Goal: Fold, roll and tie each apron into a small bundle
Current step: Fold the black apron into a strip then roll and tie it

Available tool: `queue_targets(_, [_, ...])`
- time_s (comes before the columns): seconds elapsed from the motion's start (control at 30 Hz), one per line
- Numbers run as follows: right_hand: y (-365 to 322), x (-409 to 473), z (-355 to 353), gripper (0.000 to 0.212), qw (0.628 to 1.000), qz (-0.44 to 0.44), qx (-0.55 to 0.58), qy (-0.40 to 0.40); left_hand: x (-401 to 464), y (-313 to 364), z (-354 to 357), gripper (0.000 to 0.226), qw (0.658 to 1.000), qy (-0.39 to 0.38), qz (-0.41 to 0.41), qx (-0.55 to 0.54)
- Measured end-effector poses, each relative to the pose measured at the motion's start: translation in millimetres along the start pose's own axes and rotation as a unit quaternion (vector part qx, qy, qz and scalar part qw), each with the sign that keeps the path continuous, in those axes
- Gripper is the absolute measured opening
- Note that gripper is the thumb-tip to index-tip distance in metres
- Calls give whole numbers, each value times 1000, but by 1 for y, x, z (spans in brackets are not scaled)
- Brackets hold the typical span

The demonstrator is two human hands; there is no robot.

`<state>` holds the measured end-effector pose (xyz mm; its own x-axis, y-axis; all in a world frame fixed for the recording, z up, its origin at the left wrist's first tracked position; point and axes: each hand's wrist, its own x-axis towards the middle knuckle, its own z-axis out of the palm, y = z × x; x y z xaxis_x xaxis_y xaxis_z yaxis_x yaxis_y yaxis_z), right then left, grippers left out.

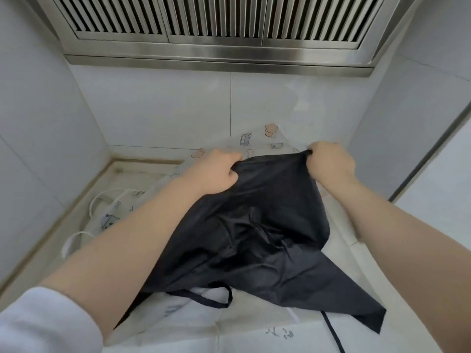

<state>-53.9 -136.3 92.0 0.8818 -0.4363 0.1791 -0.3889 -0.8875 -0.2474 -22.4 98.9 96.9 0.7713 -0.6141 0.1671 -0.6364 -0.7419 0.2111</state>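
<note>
A black apron (257, 225) hangs crumpled between my two hands above the counter. My left hand (214, 171) grips its top edge at the left, fingers curled over the cloth. My right hand (328, 161) pinches the top edge at the right. A black strap (209, 298) loops out below the apron, and another strap (332, 332) trails toward the front. Under it lies a white apron (260, 141) printed with small drawings, spread flat, with white straps (102, 200) curling at the left.
A steel range hood (216, 29) hangs overhead at the back. White tiled walls (158, 110) close in the counter (132, 169) on the left, back and right. A raised beige rim (46, 240) runs along the counter's left edge.
</note>
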Motion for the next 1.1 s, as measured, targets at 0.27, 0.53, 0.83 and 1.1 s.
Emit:
queue_targets(0.27, [-2,84,13,29,964,38,262,-9,83,-31,10,36,974,168,-100,118])
queue_targets(0.53, [16,100,85,60,952,-119,197,-202,83,-26,103,50,992,66,-87,55])
queue_targets(0.83, [65,1,149,36,868,-253,-7,-428,9,-16,150,24,966,-204,-132,-89])
queue_targets(1.1, [77,-85,170,81,856,-227,-251,-390,-52,-12,170,26,951,-231,-135,-158])
